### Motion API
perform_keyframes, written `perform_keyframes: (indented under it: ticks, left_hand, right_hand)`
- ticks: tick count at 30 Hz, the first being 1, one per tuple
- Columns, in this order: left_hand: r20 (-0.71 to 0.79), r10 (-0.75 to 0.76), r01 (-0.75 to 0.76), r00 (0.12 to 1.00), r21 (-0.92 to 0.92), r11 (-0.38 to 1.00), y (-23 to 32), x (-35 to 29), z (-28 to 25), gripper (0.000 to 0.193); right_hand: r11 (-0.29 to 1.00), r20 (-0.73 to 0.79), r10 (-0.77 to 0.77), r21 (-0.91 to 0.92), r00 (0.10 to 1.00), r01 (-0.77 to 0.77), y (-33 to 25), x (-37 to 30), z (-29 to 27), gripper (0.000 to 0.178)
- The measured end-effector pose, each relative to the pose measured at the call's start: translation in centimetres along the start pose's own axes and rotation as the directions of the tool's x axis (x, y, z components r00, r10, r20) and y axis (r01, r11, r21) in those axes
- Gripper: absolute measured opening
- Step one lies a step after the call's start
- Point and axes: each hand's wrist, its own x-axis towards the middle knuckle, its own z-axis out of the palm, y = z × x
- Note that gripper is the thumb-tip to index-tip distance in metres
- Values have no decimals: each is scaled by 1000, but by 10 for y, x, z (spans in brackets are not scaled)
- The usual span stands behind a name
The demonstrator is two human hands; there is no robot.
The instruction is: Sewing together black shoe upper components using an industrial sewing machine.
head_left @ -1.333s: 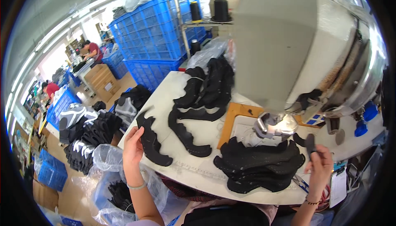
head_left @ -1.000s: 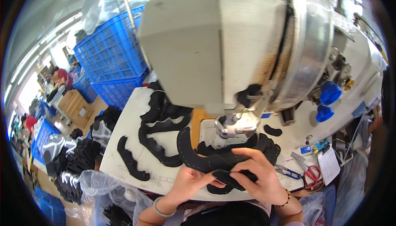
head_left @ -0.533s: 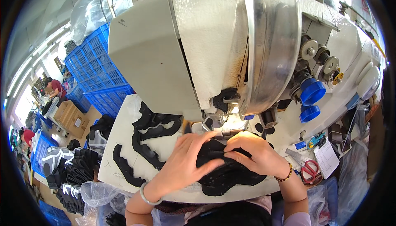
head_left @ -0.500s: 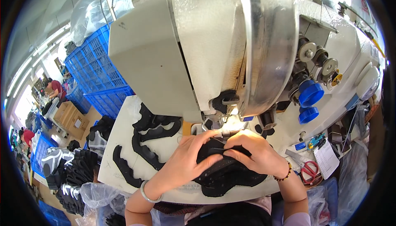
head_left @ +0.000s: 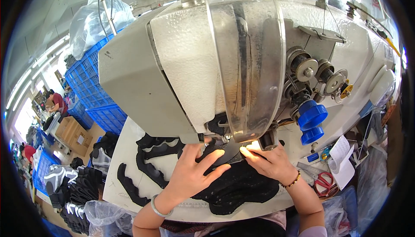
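Observation:
A black fabric piece point(head_left: 242, 187) lies under the sewing machine's head point(head_left: 177, 77) and spreads toward me over the white machine table point(head_left: 129, 150). My left hand point(head_left: 192, 170) rests at the fabric's left side, thumb and forefinger stretched apart; its other fingertips reach under the machine head and are partly hidden. With thumb and forefinger, my right hand point(head_left: 272, 163) pinches the fabric's upper edge close to the lit needle area. The needle itself is hidden behind the machine's clear guard point(head_left: 248, 64).
Several curved black strips point(head_left: 151, 168) lie on the table at left. Stacked blue crates point(head_left: 90, 81) and piled shoe uppers point(head_left: 78, 185) stand beyond it. At right are blue tension knobs point(head_left: 311, 116), red-handled scissors point(head_left: 325, 183) and papers point(head_left: 340, 159). Co-workers are far left.
The view has shifted, so the machine head appears larger and lower. My left forefinger and thumb now lie flatter on the fabric. My right fingers have moved to the fabric's upper edge.

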Motion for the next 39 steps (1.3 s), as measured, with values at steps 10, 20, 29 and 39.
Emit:
perform_keyframes:
  ticks: [10,20,29,39]
  left_hand:
    - [-37,113,-112,993,22,993,-8,-13,2,34]
    - [-18,186,-181,982,157,971,-18,-25,-3,38]
    - [-47,196,-185,980,169,968,-21,-28,2,42]
    - [-66,199,-187,978,160,969,-24,-29,4,41]
  right_hand:
    - [998,-67,-46,-35,997,43,-10,0,6,38]
    - [992,-60,29,124,998,-22,-17,2,14,39]
    - [995,-7,49,82,999,-48,-20,0,15,49]
    - [996,-25,54,79,998,-52,-22,4,18,48]
